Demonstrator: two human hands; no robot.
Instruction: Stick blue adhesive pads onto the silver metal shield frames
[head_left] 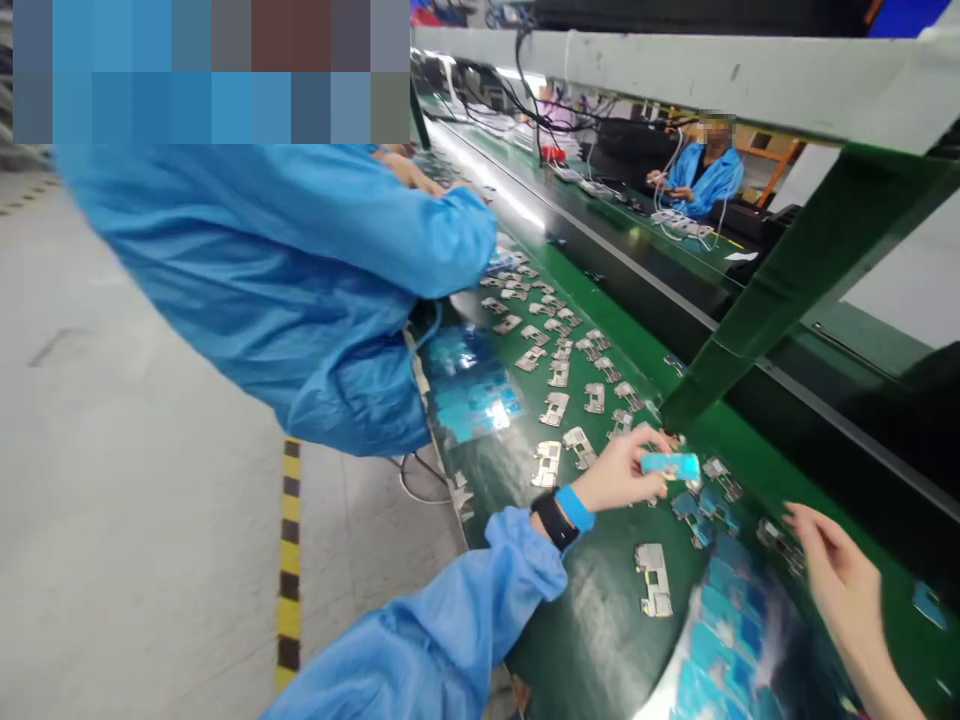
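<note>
Over the green bench (600,640), the left hand (621,470) pinches a small blue strip (670,466) between fingertips, while the right hand (838,570) hovers loosely open, empty, beside scattered metal boards (654,580).

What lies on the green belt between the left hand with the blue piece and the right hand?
In the head view, between the left hand, pinching the blue piece, and the right hand lie small blue-covered parts and a metal part on the green belt.
</note>
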